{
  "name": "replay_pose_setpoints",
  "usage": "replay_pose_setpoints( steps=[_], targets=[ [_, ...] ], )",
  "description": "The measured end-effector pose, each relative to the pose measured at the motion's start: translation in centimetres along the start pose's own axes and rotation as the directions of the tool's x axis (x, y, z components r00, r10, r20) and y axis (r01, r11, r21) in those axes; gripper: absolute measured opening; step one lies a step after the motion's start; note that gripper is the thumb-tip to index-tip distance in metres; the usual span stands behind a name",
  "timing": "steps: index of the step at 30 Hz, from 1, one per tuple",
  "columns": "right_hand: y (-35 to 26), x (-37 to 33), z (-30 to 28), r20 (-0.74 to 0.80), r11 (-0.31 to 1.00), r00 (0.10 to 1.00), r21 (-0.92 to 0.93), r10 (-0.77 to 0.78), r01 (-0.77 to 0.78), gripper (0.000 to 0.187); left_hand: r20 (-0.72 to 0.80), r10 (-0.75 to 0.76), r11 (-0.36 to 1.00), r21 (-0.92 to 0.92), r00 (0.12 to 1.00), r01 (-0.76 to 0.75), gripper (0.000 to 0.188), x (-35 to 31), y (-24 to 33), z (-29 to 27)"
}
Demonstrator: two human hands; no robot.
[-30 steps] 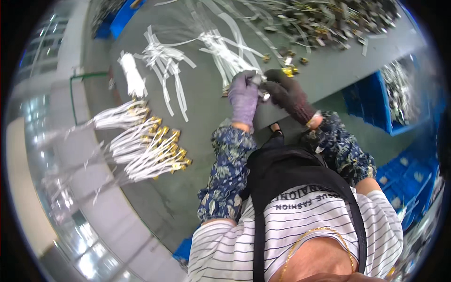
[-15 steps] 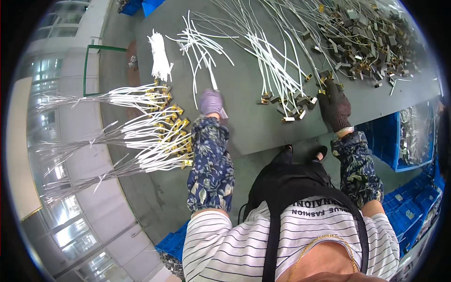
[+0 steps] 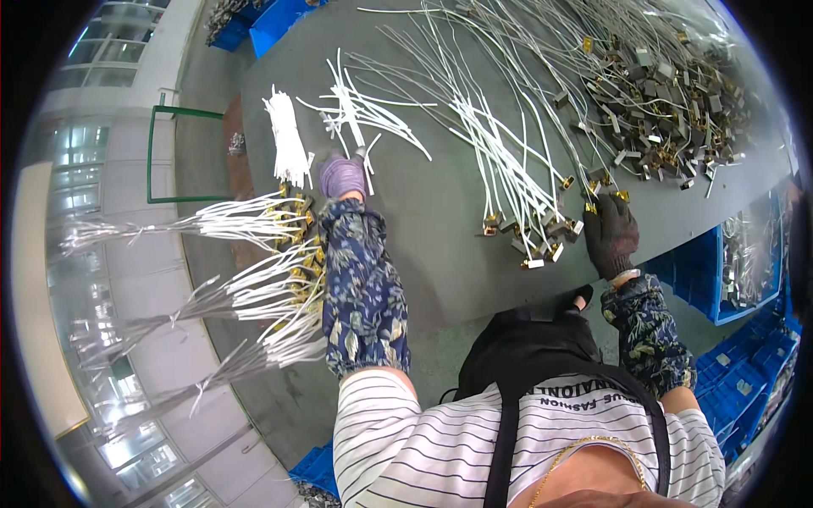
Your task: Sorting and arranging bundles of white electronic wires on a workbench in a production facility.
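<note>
My left hand (image 3: 343,176), in a purple glove, is closed beside the loose white tubes (image 3: 373,114). Its fingertips meet the near end of one white tube; part of the grip is hidden. Just left of it lies a tight bundle of white tubes (image 3: 288,140). My right hand (image 3: 611,235) wears a dark brown glove, its fingers bent around a small brass-ended wire block (image 3: 590,207) that is mostly covered. To its left rests a group of wired blocks (image 3: 542,233) with white tubes over their wires.
Tied bunches of white-sleeved wires (image 3: 254,220) with brass ends lie along the left table edge. A large heap of dark wired blocks (image 3: 669,110) covers the far right. Blue crates (image 3: 720,288) stand beyond the right edge, and another blue bin (image 3: 275,25) at the far left.
My left hand has moved left and away from me, toward the tight tube bundle. My right hand stays by the same brass ends. The whole view has shifted, so the table appears lower.
</note>
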State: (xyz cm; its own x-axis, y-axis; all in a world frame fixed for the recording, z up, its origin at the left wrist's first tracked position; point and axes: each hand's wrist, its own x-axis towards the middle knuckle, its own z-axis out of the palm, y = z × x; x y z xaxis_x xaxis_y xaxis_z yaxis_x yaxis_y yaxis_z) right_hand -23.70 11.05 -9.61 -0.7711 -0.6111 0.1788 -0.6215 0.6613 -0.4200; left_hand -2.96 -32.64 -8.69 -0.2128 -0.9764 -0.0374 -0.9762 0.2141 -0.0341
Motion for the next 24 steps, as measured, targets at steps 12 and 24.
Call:
replay_pose_setpoints(
  steps=[12,24],
  targets=[
    [-1.4,0.6,-0.5,-0.009,0.999,1.0,0.029,-0.024,0.024,0.027,0.235,0.035,0.989,-0.147,0.971,-0.001,0.046,4.3,8.6,4.4],
    [-0.6,-0.3,-1.4,-0.005,0.997,1.0,0.074,-0.006,0.006,0.029,0.607,0.316,0.152,-0.791,0.729,0.593,0.027,-3.8,-4.3,-2.3]
  ],
)
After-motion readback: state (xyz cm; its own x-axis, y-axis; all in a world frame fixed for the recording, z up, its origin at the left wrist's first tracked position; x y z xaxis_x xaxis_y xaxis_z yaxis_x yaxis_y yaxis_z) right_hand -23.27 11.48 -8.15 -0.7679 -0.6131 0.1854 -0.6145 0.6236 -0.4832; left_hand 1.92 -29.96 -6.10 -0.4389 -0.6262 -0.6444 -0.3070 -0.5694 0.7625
